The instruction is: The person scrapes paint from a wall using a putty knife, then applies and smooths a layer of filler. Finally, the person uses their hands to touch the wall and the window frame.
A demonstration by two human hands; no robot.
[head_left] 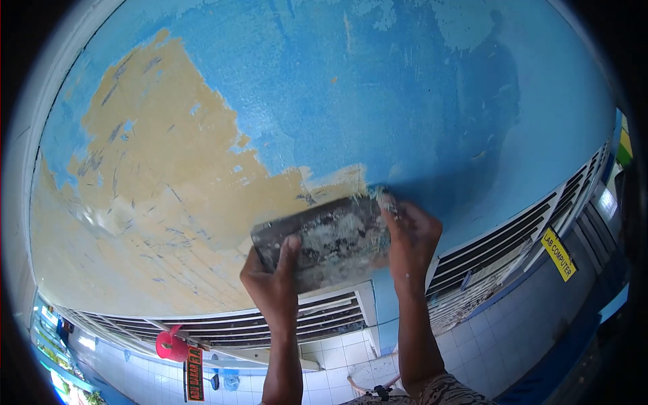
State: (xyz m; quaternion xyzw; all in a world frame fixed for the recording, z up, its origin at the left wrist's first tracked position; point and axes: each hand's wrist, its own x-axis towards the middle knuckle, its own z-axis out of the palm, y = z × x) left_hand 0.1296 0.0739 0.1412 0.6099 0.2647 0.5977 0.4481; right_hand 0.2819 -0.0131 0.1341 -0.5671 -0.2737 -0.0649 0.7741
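Note:
A wide, flat scraper blade [337, 236], dark and smeared with pale residue, lies against the wall. My left hand [273, 277] grips its lower left end, the thumb on its face. At the right end, my right hand [408, 239] is closed round the blade, with crumbs of residue on the fingertips. Blue paint [304, 88] covers the wall above and to the right. A beige bare patch [169, 148] with dark scratches spreads to the left, and its ragged edge meets the top of the blade.
White louvred openings [493, 256] run below the wall on both sides. A yellow sign [558, 254] sticks out at the right. At the lower left hang a red pot [171, 345] and a black and orange sign [195, 374]. White floor tiles [337, 358] show below.

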